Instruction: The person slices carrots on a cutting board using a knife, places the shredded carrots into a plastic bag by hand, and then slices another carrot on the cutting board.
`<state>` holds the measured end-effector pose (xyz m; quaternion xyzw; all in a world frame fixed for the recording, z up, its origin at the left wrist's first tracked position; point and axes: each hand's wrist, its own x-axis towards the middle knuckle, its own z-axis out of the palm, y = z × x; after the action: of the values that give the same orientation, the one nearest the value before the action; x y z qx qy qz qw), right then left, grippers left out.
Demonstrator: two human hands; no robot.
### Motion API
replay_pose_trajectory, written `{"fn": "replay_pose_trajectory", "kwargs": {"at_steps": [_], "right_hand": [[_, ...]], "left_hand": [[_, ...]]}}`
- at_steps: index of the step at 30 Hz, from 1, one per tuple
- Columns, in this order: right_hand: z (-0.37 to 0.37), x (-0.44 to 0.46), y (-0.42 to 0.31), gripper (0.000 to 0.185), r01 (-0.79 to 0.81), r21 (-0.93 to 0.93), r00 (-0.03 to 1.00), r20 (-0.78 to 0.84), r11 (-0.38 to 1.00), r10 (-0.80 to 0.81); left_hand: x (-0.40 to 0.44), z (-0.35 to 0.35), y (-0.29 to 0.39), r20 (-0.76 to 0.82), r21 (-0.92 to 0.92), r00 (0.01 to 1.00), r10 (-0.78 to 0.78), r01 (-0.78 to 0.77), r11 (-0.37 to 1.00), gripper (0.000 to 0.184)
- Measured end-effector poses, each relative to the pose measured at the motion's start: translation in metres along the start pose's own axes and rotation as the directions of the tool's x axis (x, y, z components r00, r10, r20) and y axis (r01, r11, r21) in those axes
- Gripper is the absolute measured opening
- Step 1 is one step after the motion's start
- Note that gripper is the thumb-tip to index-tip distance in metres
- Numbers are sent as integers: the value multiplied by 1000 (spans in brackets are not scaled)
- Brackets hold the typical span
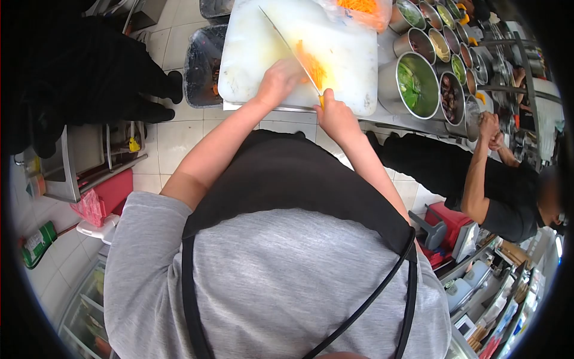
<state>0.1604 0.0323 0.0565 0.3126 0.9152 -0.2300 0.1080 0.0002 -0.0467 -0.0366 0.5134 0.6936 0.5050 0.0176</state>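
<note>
Knife slants far-left from right hand; shredded carrot along its right side

Right hand closed round yellow handle; left hand nearer the blade's left face, fingers partly extended, blurred, so grip or contact cannot be told. Carrot lies on white cutting board, ahead and right of left hand, ahead and slightly left of right; pile's long axis roughly parallels the blade. No brand or label legible
</note>
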Motion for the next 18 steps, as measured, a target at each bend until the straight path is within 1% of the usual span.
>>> {"fn": "replay_pose_trajectory", "kwargs": {"at_steps": [1,4,5,7,9,11,13,18], "right_hand": [[-7,-3,-4,31,-23,-10,999,38,1000,24],[-10,-27,-4,31,-45,-6,995,85,999,45],[-3,-25,0,31,-46,-7,995,85,999,46],[18,-16,11,31,-5,17,1000,12,1000,5],[20,-7,8,30,1,33,1000,-3,999,-1],[19,0,5,30,13,50,1000,-29,999,-12],[16,1,6,28,-41,99,998,44,994,37],[13,1,3,27,-51,85,997,63,995,45]], "left_hand": [[-1,2,-2,-7,4,1000,-9,9,1000,20],[-1,-1,-1,4,14,1000,-29,29,999,20],[0,-2,1,20,16,999,-35,35,999,20],[2,-3,4,18,8,999,-37,37,999,20],[1,-2,5,16,4,999,-36,36,999,21],[1,-1,6,-48,24,998,-28,30,999,7],[0,-1,5,-61,40,998,-3,5,999,7],[-5,-6,8,-51,71,998,22,-18,997,10]]}}
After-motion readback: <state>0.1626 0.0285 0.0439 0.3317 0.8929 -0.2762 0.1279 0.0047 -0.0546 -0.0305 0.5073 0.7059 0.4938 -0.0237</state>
